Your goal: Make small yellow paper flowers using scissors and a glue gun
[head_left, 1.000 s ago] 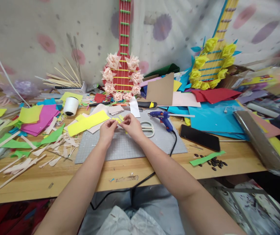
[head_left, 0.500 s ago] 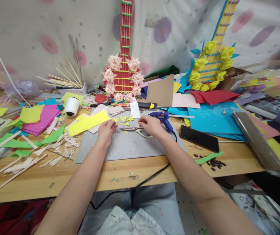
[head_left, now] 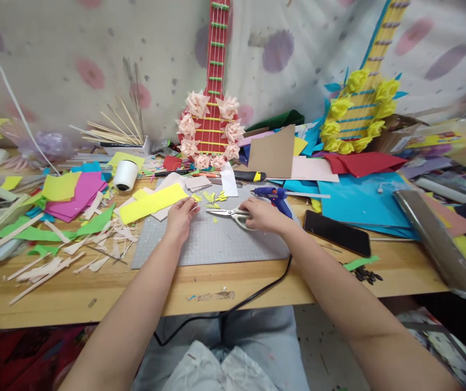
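My right hand (head_left: 262, 214) is closed round the handles of the white-handled scissors (head_left: 227, 213), whose blades lie on the grey cutting mat (head_left: 216, 244) pointing left. My left hand (head_left: 180, 215) rests on the mat with its fingers pinched on a small yellow paper piece (head_left: 194, 198), at the end of a yellow paper strip (head_left: 152, 202). Small yellow scraps (head_left: 215, 197) lie just beyond the scissors. A blue glue gun (head_left: 272, 196) sits right behind my right hand.
A black phone (head_left: 337, 240) lies right of the mat. Coloured paper sheets (head_left: 72, 193) and offcuts (head_left: 53, 260) cover the left of the wooden table (head_left: 94, 288). A red paper guitar (head_left: 210, 125) and a yellow one (head_left: 358, 114) lean on the wall. The glue gun cord (head_left: 257, 288) hangs over the front edge.
My hands, together on the yellow piece a second ago, have parted. The right hand went right to the scissors and closed on the handles. The left hand stayed put.
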A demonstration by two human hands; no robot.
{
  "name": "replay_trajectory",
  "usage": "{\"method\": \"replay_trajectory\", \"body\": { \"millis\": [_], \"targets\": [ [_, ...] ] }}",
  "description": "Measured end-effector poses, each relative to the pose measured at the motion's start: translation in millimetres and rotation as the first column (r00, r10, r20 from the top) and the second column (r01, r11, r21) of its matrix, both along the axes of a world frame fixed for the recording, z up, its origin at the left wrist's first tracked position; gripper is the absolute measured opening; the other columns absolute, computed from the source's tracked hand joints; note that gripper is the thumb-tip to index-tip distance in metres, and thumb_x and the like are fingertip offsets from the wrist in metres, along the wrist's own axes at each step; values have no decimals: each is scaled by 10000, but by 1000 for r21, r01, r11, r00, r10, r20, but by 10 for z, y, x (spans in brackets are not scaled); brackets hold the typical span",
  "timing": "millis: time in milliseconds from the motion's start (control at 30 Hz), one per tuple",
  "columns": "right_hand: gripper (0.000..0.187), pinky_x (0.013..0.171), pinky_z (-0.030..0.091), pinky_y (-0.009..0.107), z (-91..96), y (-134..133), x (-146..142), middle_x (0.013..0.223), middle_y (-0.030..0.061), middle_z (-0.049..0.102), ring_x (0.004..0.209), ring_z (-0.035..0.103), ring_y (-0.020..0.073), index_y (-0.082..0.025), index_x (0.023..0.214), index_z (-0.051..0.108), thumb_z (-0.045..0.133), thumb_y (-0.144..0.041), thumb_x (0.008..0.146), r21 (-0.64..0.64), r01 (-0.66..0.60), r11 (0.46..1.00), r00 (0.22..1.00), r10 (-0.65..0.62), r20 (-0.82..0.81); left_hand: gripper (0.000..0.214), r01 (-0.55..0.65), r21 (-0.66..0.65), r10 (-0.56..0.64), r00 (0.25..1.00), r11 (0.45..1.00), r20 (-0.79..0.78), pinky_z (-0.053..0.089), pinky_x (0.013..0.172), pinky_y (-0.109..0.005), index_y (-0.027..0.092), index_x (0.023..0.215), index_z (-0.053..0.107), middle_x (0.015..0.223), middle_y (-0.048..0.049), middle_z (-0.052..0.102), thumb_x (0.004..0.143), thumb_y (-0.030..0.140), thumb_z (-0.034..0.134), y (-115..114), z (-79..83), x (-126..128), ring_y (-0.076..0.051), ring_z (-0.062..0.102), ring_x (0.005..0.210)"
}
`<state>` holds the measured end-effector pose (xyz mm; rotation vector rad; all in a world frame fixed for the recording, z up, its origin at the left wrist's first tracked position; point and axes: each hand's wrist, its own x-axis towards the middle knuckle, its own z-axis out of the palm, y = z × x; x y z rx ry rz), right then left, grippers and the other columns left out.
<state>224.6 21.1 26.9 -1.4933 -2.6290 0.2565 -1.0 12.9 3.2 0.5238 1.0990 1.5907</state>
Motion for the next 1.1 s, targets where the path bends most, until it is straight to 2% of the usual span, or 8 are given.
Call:
{"method": "replay_trajectory", "body": {
  "millis": [133, 200, 267, 367, 467, 567, 800, 1100],
  "targets": [
    [290, 674, 406, 244, 66, 31, 192, 923, 53, 604, 787, 559, 151, -172, 958, 556, 563, -243, 677, -70, 109, 992, 953, -124, -277, 229, -75, 11, 74, 997, 997, 28, 473, 686, -260, 149, 696, 573, 671, 25, 567, 543, 222, 727, 6, -10, -2, -70, 554, 619],
    [296, 640, 409, 243, 101, 31, 214, 876, 38, 616, 739, 559, 141, -173, 940, 544, 584, -321, 687, -110, 156, 982, 889, -188, -417, 229, -62, 16, 62, 998, 998, 31, 477, 698, -268, 154, 715, 569, 680, 19, 581, 564, 235, 721, 3, -16, 8, -78, 574, 632],
    [334, 616, 405, 244, 129, 7, 154, 862, 32, 620, 716, 554, 139, -180, 929, 537, 605, -386, 676, -114, 192, 975, 851, -224, -474, 229, -32, 20, 31, 999, 999, 24, 482, 708, -277, 155, 733, 569, 691, 7, 599, 582, 246, 716, -8, -19, 24, -93, 597, 655],
    [390, 609, 389, 246, 143, -55, -33, 887, 38, 619, 724, 550, 147, -186, 945, 539, 616, -445, 663, -73, 187, 980, 891, -201, -406, 228, 7, 21, -8, 1000, 1000, 16, 486, 711, -279, 151, 748, 574, 718, -12, 622, 598, 253, 712, -29, -24, 46, -115, 623, 695],
    [425, 639, 373, 260, 127, -97, -207, 906, 66, 616, 774, 547, 173, -169, 937, 551, 591, -502, 676, 17, 104, 994, 958, -95, -271, 210, 25, 19, -26, 999, 999, 30, 492, 696, -266, 148, 748, 579, 724, -23, 635, 608, 239, 706, -41, -36, 55, -126, 634, 715],
    [458, 627, 342, 265, 116, -94, -287, 846, 75, 621, 771, 546, 193, -163, 902, 556, 553, -567, 685, 88, 40, 995, 990, -27, -142, 191, 56, 29, -57, 998, 998, 38, 496, 697, -275, 151, 753, 588, 735, -27, 645, 616, 222, 699, -46, -52, 63, -132, 640, 714],
    [462, 562, 268, 250, 173, -61, -295, 782, 59, 646, 683, 558, 181, -188, 885, 564, 523, -605, 690, 107, 46, 993, 999, -49, 23, 169, 126, 56, -128, 992, 990, 24, 505, 676, -279, 156, 740, 603, 780, -28, 665, 608, 199, 700, -74, -55, 104, -155, 649, 746],
    [502, 506, 184, 249, 266, -87, -321, 775, 46, 660, 674, 576, 178, -181, 852, 556, 451, -649, 705, 111, 15, 994, 991, -29, 127, 65, 120, 25, -121, 990, 993, 75, 504, 704, -260, 141, 754, 610, 784, -25, 676, 696, 112, 617, -77, -25, 108, -131, 651, 747]
  ]
}}
